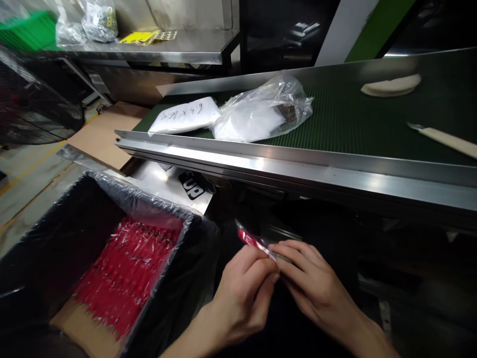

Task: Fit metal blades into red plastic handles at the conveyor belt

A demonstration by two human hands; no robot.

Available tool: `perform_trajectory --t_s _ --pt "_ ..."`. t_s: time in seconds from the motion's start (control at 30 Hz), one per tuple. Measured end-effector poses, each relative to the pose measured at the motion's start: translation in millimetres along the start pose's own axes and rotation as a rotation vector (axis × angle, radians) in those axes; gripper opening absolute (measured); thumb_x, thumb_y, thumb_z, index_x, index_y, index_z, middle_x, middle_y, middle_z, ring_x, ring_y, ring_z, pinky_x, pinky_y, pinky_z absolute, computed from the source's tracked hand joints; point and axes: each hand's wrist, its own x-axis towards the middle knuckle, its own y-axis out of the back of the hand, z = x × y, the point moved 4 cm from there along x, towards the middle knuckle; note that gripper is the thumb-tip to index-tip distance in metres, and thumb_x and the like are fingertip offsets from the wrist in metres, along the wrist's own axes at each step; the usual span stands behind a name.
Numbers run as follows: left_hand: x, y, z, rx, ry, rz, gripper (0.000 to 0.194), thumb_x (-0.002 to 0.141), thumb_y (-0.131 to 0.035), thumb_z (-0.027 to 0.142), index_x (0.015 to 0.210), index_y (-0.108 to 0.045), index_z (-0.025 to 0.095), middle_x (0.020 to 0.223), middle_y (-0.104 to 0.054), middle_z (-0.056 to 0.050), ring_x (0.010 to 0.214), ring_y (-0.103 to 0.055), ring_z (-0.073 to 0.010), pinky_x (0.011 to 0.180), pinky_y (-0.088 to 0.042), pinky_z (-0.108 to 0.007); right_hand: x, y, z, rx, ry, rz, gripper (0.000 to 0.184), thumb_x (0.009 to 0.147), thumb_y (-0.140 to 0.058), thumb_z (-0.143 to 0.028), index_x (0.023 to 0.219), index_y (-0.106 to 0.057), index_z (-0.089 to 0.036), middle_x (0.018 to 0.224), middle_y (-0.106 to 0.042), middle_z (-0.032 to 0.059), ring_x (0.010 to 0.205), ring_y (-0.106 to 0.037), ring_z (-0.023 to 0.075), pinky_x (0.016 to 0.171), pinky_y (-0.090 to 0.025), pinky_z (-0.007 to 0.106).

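Note:
Low in front of me, both hands come together at a small clear plastic bag with a slim red item (250, 239) in it. My left hand (246, 286) is closed, thumb and curled fingers pinching the bag. My right hand (315, 281) is closed on the bag's other end, its fingertips touching my left hand's. A thin green line shows by the right fingers; what it belongs to is unclear. To the left, a bin lined with dark plastic (194, 211) contains rows of similar red bagged items (126, 268) on cardboard.
A metal-edged conveyor (335, 129) with a dark green belt crosses ahead. On it lie a white packet (186, 117), a clear bag of white sheets (257, 117), a pale curved piece (391, 87) and a light-handled knife (447, 139). A fan (37, 99) stands at far left.

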Motion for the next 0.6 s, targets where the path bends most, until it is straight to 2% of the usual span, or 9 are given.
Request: perform_trajectory --t_s 0.07,0.13,0.2,0.3,0.37,0.43,0.53,0.6 --pt "-3.3 7.1 -1.3 0.107 -0.067 -0.018 0.040 0.085 -0.061 0.015 0.123 -0.050 0.022 0.119 -0.051 -0.012 0.112 -0.049 -0.0241 0.096 -0.046 -0.040 3.3 1.4 -7.2 0.165 -0.057 0.099 0.031 0.087 -0.053 -0.004 0.114 -0.057 -0.018 0.111 -0.062 0.0066 0.106 -0.056 0.0165 0.089 -0.052 0.031" --pt "-8.1 10.1 -8.1 0.150 -0.044 -0.081 0.068 0.080 -0.071 0.020 0.138 -0.036 0.025 0.134 -0.042 -0.014 0.124 -0.042 -0.0276 0.103 -0.042 -0.044 6.2 1.8 -10.4 0.335 -0.188 0.157 0.022 0.088 -0.057 -0.008 0.104 -0.060 -0.022 0.101 -0.064 0.0013 0.096 -0.060 0.0109 0.084 -0.053 0.021" --pt "-14.1 10.8 -13.8 0.083 -0.001 -0.125 0.074 0.081 -0.065 0.011 0.143 -0.028 0.027 0.128 -0.048 -0.012 0.114 -0.050 -0.0231 0.096 -0.047 -0.038 9.5 0.6 -11.4 0.463 -0.302 0.121 0.016 0.087 -0.063 -0.016 0.100 -0.061 -0.025 0.099 -0.065 -0.0025 0.092 -0.063 0.0082 0.082 -0.052 0.014" --pt "-22.8 15.3 -17.0 -0.127 0.112 -0.015 0.065 0.079 -0.053 0.002 0.136 -0.039 0.030 0.100 -0.056 -0.002 0.081 -0.055 -0.0124 0.072 -0.048 -0.023 16.7 0.8 -11.9 0.530 -0.333 0.012 0.013 0.085 -0.067 -0.024 0.096 -0.064 -0.029 0.098 -0.067 -0.0051 0.091 -0.066 0.0076 0.082 -0.052 0.010" --pt "-28.8 19.1 -19.0 -0.255 0.269 0.058 0.054 0.080 -0.060 0.008 0.127 -0.047 0.030 0.101 -0.058 -0.001 0.082 -0.056 -0.0114 0.073 -0.047 -0.021 22.2 3.2 -10.9 0.472 -0.347 0.027 0.006 0.086 -0.065 -0.024 0.091 -0.065 -0.029 0.093 -0.067 -0.0055 0.085 -0.066 0.0063 0.078 -0.051 0.008" --pt "-35.2 23.6 -19.5 -0.313 0.411 0.077 0.043 0.081 -0.064 0.014 0.119 -0.052 0.028 0.105 -0.060 -0.001 0.088 -0.057 -0.0126 0.077 -0.046 -0.022 26.6 4.1 -12.5 0.382 -0.350 0.085 0.004 0.088 -0.063 -0.024 0.088 -0.065 -0.028 0.089 -0.066 -0.0047 0.080 -0.065 0.0059 0.075 -0.050 0.007" --pt "-44.4 41.2 -16.6 -0.212 0.448 0.128 0.030 0.079 -0.068 0.018 0.108 -0.059 0.024 0.096 -0.061 0.000 0.079 -0.055 -0.0119 0.071 -0.045 -0.022 27.5 -2.7 -18.4 0.290 -0.301 0.120 0.005 0.088 -0.061 -0.027 0.091 -0.065 -0.026 0.095 -0.065 -0.0010 0.083 -0.064 0.0089 0.073 -0.052 0.010" --pt "-53.8 65.7 -20.0 -0.075 0.449 0.254 0.019 0.080 -0.070 0.025 0.097 -0.062 0.021 0.085 -0.059 0.000 0.071 -0.053 -0.0112 0.066 -0.045 -0.022 22.3 -8.6 -14.6 0.267 -0.317 0.170 0.009 0.087 -0.062 -0.029 0.094 -0.066 -0.025 0.101 -0.065 0.0015 0.087 -0.065 0.0122 0.075 -0.054 0.014"
